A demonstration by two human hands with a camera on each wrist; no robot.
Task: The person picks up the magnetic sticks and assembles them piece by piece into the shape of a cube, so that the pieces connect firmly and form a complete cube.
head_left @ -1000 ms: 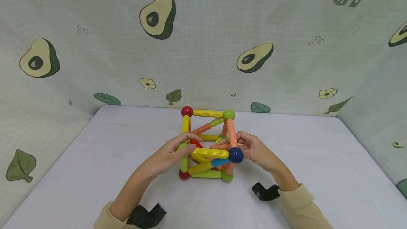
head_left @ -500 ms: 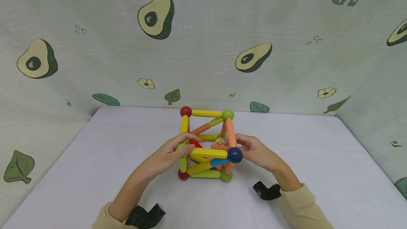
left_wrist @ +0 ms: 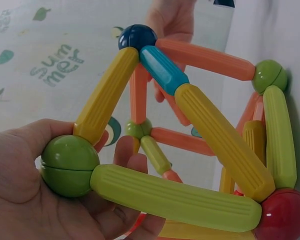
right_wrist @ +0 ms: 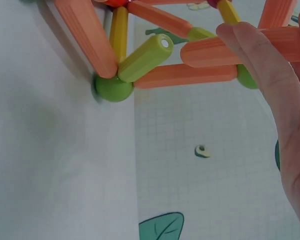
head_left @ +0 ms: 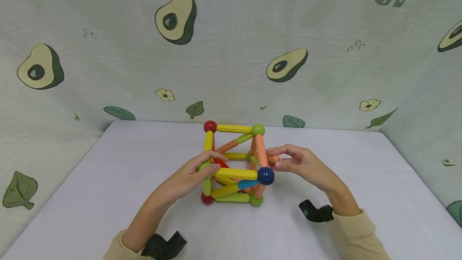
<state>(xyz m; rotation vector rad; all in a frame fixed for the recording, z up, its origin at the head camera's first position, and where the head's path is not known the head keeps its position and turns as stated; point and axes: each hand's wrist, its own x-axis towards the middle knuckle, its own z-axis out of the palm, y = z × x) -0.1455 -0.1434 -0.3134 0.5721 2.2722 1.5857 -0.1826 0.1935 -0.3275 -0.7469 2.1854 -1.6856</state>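
A cube-like frame of magnetic sticks and balls stands on the table, with a dark blue ball at its near upper right corner. My left hand grips the near left corner, its fingers around a green ball where a yellow stick and a green stick meet. At the frame's right side, my right hand pinches a loose orange stick between thumb and fingers. A short green stick slants up from a low green ball, its free end showing a metal tip.
White cloth covers the table. Behind it hangs a pale curtain printed with avocados and leaves. A black wrist camera sits on the left forearm, and another black camera on the right.
My right hand has drawn back to the right with the orange stick, out from inside the frame to just beside it. The left hand keeps its grip on the corner.
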